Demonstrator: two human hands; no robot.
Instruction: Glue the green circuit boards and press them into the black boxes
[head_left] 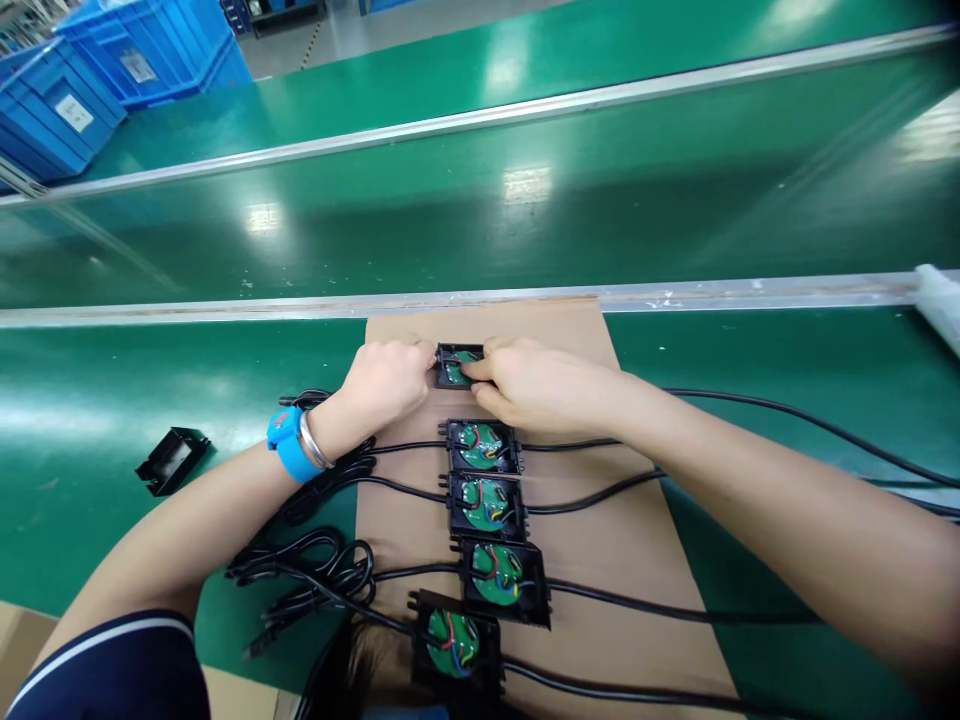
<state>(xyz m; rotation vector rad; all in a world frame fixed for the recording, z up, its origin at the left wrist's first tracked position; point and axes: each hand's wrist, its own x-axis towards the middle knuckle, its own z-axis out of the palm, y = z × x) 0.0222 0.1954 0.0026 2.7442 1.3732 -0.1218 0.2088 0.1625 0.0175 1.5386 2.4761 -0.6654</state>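
At the far end of a cardboard sheet lies a small black plastic housing with a round green circuit board inside. My left hand is closed at its left end, fingers curled around that edge. From the other side my right hand grips the right end, its fingertips reaching over the board. Nearer to me stand several similar open housings in a column, among them one with a green board and another with red, blue and yellow wires. Black cables run out of both ends of these housings.
Coiled black cables lie left of the cardboard. An empty black case rests on the green bench farther left. Blue crates stand at the back left. A metal rail borders the bench. Some translucent plastic is at the right.
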